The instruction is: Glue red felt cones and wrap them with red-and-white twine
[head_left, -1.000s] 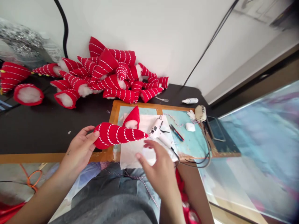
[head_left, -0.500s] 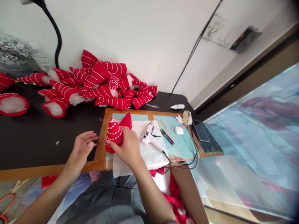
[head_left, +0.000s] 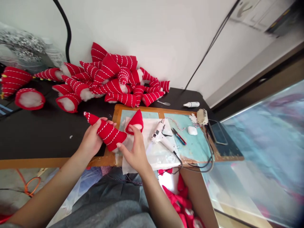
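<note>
The person's left hand (head_left: 91, 141) grips a long red cone (head_left: 106, 132) with white stitched stripes, its tip pointing to the upper left and its wide end reaching in over the near corner of the board. The left fingers (head_left: 104, 124) curl over the cone, pressed close together, with the thumb against it. The right hand (head_left: 135, 155) sits just below, fingers spread, its thumb against the cone's wide end and its other fingers rising to the lower edge of a small red cap (head_left: 136, 121), which has white stuffing at its open end. The cap and the cone's wide end lie over a white paper sheet (head_left: 156, 148) on a wood-edged board (head_left: 140, 109) with a pale blue mat (head_left: 193, 147).

Farther right on the board are a white glue gun (head_left: 160, 134), red-and-blue-handled snips (head_left: 178, 136), a white lump (head_left: 192, 130) and red-and-white twine (head_left: 174, 123). Beyond it, on the black table (head_left: 47, 139), are a small white bottle (head_left: 191, 104), its label too small to read, and a spoon (head_left: 163, 103). A phone (head_left: 217, 132) lies at the right of the board. A heap of striped cones (head_left: 111, 79) fills the upper middle, with two stuffed ones (head_left: 67, 103) at the left.
</note>
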{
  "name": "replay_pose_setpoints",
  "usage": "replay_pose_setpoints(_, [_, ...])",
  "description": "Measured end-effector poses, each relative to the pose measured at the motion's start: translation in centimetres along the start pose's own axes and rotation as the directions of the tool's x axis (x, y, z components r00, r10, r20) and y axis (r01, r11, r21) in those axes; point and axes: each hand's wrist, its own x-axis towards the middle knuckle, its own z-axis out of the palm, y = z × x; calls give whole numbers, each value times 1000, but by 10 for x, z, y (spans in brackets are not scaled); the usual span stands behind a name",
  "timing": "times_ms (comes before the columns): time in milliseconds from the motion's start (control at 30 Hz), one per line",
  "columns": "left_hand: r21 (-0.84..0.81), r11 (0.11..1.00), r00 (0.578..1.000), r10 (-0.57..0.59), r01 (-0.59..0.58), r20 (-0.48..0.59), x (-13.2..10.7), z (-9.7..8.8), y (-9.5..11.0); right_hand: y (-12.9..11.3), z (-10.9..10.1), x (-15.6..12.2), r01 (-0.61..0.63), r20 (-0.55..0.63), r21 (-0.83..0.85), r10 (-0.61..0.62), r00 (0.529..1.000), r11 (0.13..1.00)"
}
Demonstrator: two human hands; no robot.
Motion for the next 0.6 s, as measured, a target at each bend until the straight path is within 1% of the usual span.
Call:
replay_pose_setpoints(67, [-106, 993, 999, -46, 43, -23, 1, 2, 5, -1, 4, -3, -39, 1, 34, 39, 999, 999])
replay_pose_setpoints(133, [-205, 977, 998, -65, 60, -17, 0, 4, 9, -3, 9, -5, -81, 47, 67, 78, 996, 994])
replay_pose_setpoints(233, [-277, 960, 999, -44, 41, -5, -6, 8, 9, -8, 16, -6, -123, 100, 121, 111, 989, 985])
replay_pose_setpoints(300, [-294, 956, 1000, -16, 13, -8, -10, 11, 6, -12, 18, -5, -121, 83, 160, 109, 991, 980])
replay_pose_setpoints(367, [-304, 953, 1000, -17, 19, 9, -15, 13, 0, -14, 20, -4, -93, 37, 178, 88, 995, 980])
replay_pose_setpoints(433, [-290, 955, 998, -62, 67, 26, -19, 15, -7, -15, 20, -3, -46, -22, 148, 50, 998, 988])
replay_pose_setpoints(533, [-264, 953, 989, -150, 149, 17, -23, 17, -19, -12, 23, -2, 40, -83, 25, -38, 996, 999])
replay_pose_setpoints(600, [-263, 949, 984, -179, 175, 10, -26, 19, -26, -10, 26, -3, 90, -100, -51, -94, 991, 995])
